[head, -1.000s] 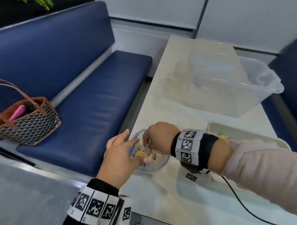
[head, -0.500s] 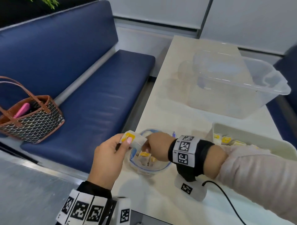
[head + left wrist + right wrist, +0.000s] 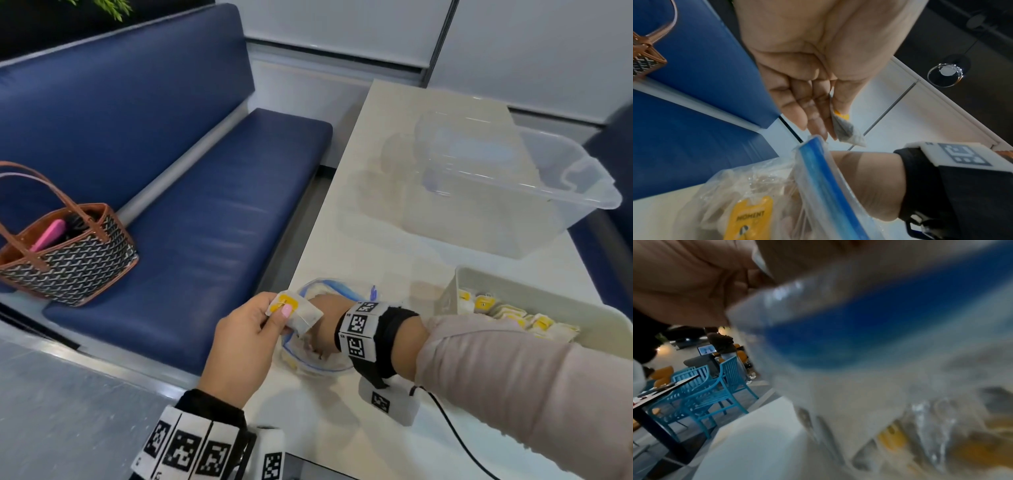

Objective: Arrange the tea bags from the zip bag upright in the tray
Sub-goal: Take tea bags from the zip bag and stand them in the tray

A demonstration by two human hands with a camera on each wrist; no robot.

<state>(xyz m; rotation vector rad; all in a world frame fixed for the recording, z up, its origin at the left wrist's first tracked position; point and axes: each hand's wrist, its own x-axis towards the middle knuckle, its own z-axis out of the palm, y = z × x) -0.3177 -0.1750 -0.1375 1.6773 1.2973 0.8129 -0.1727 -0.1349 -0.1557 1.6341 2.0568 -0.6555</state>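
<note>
Step in hand: withdraw tea bags from the zip bag (image 3: 317,356) at the table's (image 3: 394,240) 7 o'clock edge. The left hand (image 3: 245,346) pinches one tea bag (image 3: 298,313) between thumb and fingers, above the bag's mouth. The right hand (image 3: 322,323) is inside the bag; its grip cannot be told. Keep the mouth open, lift each bag by its yellow tag, then stand it in the tray (image 3: 582,308) at 4 o'clock. A second ago the left hand was empty; half a second ago it already held the bag
</note>
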